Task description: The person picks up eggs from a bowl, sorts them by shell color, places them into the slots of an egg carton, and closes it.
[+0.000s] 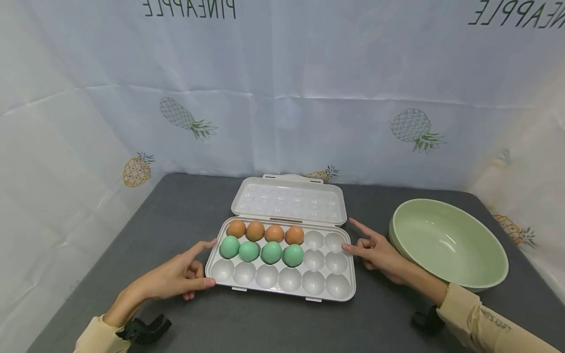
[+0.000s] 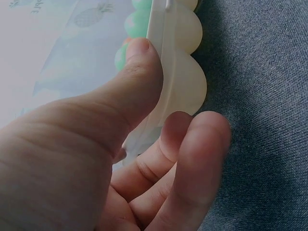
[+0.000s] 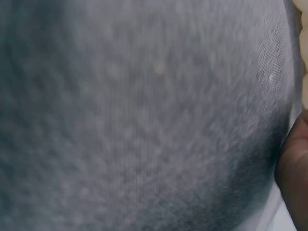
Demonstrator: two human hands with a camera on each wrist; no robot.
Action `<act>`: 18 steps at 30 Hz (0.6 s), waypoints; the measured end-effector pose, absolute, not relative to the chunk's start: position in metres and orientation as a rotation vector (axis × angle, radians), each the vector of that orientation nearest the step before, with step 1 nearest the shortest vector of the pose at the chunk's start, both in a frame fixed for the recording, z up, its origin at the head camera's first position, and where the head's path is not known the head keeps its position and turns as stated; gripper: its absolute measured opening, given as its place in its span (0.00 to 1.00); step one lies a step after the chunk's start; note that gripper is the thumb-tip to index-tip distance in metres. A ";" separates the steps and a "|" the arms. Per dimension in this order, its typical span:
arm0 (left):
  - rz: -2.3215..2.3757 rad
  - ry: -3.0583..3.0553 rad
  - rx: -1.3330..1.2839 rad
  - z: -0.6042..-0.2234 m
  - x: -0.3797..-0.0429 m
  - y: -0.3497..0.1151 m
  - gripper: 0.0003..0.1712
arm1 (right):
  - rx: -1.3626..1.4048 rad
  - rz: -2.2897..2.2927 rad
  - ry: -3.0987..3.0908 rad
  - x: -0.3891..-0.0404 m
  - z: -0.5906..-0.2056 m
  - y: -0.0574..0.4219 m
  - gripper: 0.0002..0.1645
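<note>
A white plastic egg tray with its lid folded back lies in front of me. Several brown eggs fill part of the back row, and several green eggs sit in the middle row; the front row cups are bare. My left hand touches the tray's left side, thumb at the near corner and index finger farther back. In the left wrist view, the thumb lies along the rim, other fingers bent loosely beside it. My right hand has its thumb on the right rim, index finger stretched toward the hinge.
A large light green bowl stands to the right, beside my right forearm. The grey tabletop ends at a white pineapple-print cloth hanging behind and at both sides. Black straps are on my wrists.
</note>
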State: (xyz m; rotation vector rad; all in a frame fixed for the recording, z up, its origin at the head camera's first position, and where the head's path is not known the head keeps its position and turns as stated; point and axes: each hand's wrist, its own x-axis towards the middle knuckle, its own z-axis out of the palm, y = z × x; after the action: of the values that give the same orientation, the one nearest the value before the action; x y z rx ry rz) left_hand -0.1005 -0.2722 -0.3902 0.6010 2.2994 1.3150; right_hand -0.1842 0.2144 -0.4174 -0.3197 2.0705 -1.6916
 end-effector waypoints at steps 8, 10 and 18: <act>1.268 2.255 0.662 -0.382 -0.121 -0.282 0.51 | -0.390 -1.655 1.926 -0.190 -0.415 0.215 0.57; 1.247 2.256 0.667 -0.379 -0.133 -0.285 0.51 | -0.390 -1.660 1.889 -0.190 -0.415 0.215 0.56; 1.131 2.162 0.634 -0.374 -0.185 -0.287 0.67 | -0.391 -1.715 1.761 -0.190 -0.418 0.213 0.59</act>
State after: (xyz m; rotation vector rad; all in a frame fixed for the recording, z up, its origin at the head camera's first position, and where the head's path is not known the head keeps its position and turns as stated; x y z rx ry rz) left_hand -0.1850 -0.2871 -0.3745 0.6337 2.1623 1.1313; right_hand -0.1900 0.2134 -0.4176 -0.3907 1.7609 -1.7153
